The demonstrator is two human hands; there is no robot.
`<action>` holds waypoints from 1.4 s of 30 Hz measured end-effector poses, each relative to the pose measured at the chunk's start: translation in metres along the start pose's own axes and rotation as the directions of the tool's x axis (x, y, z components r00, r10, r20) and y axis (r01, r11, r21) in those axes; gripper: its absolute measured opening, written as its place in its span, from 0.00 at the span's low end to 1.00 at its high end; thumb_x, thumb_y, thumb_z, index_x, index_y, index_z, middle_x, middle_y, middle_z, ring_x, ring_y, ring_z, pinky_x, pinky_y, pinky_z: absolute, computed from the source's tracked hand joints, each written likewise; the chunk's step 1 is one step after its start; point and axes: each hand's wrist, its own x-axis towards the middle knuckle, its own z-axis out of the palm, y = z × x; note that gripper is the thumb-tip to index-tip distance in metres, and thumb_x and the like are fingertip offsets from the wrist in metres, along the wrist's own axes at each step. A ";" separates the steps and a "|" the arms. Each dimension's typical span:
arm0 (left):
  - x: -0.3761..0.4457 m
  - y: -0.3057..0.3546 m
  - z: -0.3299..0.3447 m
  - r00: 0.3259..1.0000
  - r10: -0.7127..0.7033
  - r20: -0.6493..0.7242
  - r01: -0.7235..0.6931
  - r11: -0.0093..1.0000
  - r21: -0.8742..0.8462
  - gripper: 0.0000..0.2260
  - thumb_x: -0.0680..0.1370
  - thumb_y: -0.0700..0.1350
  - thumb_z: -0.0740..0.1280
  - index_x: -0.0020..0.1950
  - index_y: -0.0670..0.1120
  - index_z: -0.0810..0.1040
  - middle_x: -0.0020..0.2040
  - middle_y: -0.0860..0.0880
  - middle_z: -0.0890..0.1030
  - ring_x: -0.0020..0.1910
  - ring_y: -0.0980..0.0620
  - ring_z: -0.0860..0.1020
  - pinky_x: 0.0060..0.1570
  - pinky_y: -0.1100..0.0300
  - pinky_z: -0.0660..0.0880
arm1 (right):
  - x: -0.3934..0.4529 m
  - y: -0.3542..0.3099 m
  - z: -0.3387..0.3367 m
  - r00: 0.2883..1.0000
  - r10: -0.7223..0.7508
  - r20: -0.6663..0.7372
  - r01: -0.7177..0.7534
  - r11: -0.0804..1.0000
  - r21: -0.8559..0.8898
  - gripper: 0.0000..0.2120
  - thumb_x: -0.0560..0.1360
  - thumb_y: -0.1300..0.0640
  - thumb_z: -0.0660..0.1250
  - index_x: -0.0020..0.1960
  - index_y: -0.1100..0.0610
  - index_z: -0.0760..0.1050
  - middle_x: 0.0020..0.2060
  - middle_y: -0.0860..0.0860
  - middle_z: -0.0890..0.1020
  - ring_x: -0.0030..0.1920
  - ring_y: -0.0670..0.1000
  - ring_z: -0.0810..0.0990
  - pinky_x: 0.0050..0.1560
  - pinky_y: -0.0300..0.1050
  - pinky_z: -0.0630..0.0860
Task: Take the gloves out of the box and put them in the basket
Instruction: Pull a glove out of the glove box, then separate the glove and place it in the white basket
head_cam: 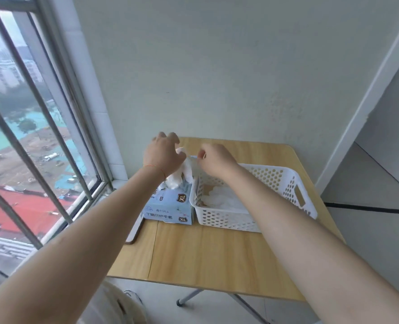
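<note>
So there's a light blue cardboard glove box (170, 206) marked XL on the small wooden folding table (205, 253), touching the left wall of a white perforated plastic basket (275, 181). A bunch of thin whitish gloves (182, 174) sticks up out of the box top. The left hand (163, 155) is curled around that bunch, gripping it. The right hand (217, 160) hovers over the basket's far left corner, fingertips pinched together, can't tell on what. A few gloves (224, 199) are in the basket.
</note>
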 end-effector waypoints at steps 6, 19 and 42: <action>-0.009 -0.030 0.003 0.972 -0.133 0.194 0.148 0.987 -0.063 0.09 0.73 0.48 0.71 0.45 0.43 0.81 0.45 0.45 0.83 0.40 0.45 0.79 0.41 0.54 0.78 | 0.006 -0.014 0.018 0.997 0.057 0.044 -0.055 0.997 -0.050 0.08 0.72 0.52 0.68 0.46 0.56 0.75 0.43 0.50 0.79 0.44 0.53 0.78 0.43 0.47 0.75; 0.010 -0.033 -0.018 0.993 -0.060 0.098 0.073 0.988 -0.134 0.08 0.73 0.44 0.65 0.38 0.43 0.81 0.40 0.47 0.81 0.39 0.45 0.79 0.38 0.57 0.76 | 0.020 -0.044 0.007 0.996 0.006 -0.084 0.009 0.982 0.188 0.06 0.75 0.60 0.60 0.49 0.54 0.75 0.44 0.48 0.77 0.45 0.51 0.76 0.44 0.45 0.75; 0.001 -0.047 -0.018 0.969 -0.135 0.208 0.235 0.767 -0.597 0.09 0.76 0.39 0.63 0.53 0.45 0.78 0.44 0.48 0.80 0.41 0.52 0.77 0.38 0.61 0.74 | 0.027 -0.066 -0.003 0.980 -0.023 -0.198 0.098 0.919 0.382 0.05 0.76 0.55 0.68 0.44 0.56 0.76 0.38 0.45 0.77 0.40 0.46 0.75 0.38 0.37 0.69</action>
